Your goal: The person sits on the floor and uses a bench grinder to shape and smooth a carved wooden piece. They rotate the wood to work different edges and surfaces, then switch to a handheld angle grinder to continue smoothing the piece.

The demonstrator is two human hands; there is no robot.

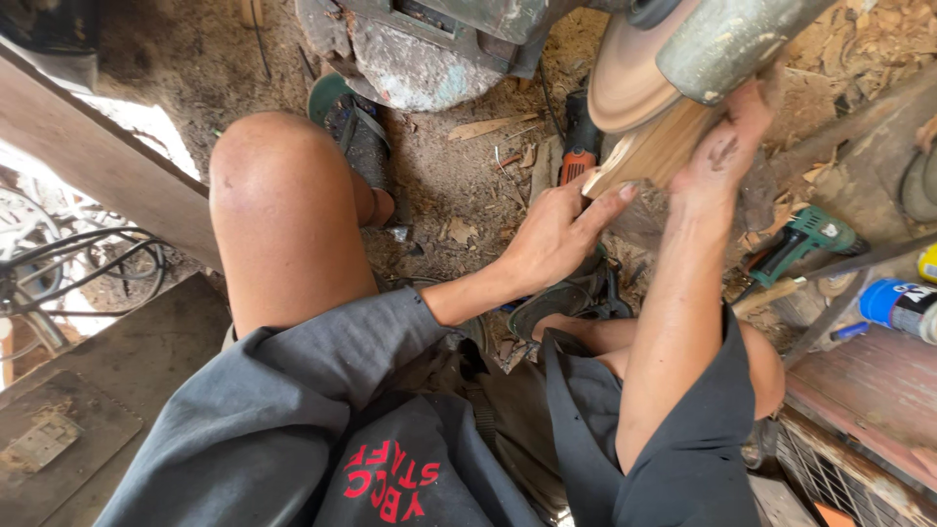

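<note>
A pale piece of wood (652,151) is pressed up against a round brown sanding disc (625,78) fixed to a grey-green machine (727,39). My left hand (556,234) grips the wood's lower left end, fingers stretched along it. On the right side of the wood, just under the machine housing, my right hand (722,146) is closed around it. I am seated, with my knees bare and dark shorts on.
Wood shavings cover the dirt floor. An orange power tool (578,156) lies beyond my left hand and a green one (800,239) to the right. A blue can (898,304) rests on a rusty bench at right. A sandalled foot (361,137) is ahead; planks stand at left.
</note>
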